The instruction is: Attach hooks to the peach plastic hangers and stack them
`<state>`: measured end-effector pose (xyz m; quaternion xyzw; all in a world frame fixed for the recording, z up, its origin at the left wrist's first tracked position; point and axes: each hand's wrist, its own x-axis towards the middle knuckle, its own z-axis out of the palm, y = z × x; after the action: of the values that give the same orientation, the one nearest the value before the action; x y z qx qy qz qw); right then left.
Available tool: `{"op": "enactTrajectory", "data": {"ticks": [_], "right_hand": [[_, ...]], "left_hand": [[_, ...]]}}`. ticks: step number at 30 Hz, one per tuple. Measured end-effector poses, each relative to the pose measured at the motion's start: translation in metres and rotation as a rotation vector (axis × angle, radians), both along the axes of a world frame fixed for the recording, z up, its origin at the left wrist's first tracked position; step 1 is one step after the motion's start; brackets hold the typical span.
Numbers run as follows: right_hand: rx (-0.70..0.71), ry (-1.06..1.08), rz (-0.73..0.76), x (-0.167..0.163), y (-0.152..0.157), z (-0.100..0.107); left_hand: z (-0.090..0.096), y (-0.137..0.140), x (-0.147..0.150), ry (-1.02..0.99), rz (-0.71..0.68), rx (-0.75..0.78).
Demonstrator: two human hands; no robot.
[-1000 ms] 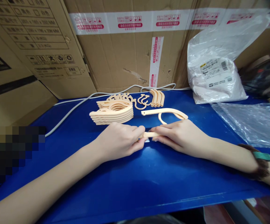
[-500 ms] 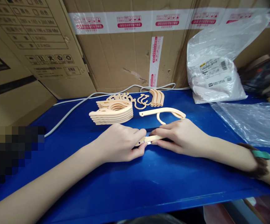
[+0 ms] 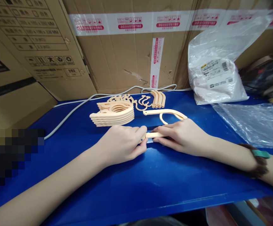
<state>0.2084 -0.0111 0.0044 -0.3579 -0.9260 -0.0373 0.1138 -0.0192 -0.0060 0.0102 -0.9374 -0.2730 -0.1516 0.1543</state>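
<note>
Two bare hands nearly meet above a glossy blue tabletop (image 3: 145,188). The left hand (image 3: 124,142), thumb and fingers pinched together, holds a mostly hidden cream plastic piece (image 3: 143,138). The right hand (image 3: 183,137), also pinched, holds a slim cream plastic bar (image 3: 153,135) that meets that piece between the hands. Behind the left hand sits a neat stack of curved cream plastic parts (image 3: 114,118); just behind the right lies a long, bent cream plastic arm (image 3: 158,111).
</note>
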Motion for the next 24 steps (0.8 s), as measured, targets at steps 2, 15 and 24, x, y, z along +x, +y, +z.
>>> {"op": "enactTrajectory", "data": {"ticks": [2,15,24], "right_hand": [[0.038,-0.010,0.001,0.000,0.000,-0.001],[0.242,0.232,0.075,0.004,0.001,0.012],[0.199,0.343,-0.089,0.014,0.018,0.012]], "left_hand": [[0.000,0.000,0.000,-0.006,0.016,0.019],[0.006,0.003,-0.004,0.000,0.066,0.105],[0.009,0.003,-0.007,0.006,0.074,0.120]]}}
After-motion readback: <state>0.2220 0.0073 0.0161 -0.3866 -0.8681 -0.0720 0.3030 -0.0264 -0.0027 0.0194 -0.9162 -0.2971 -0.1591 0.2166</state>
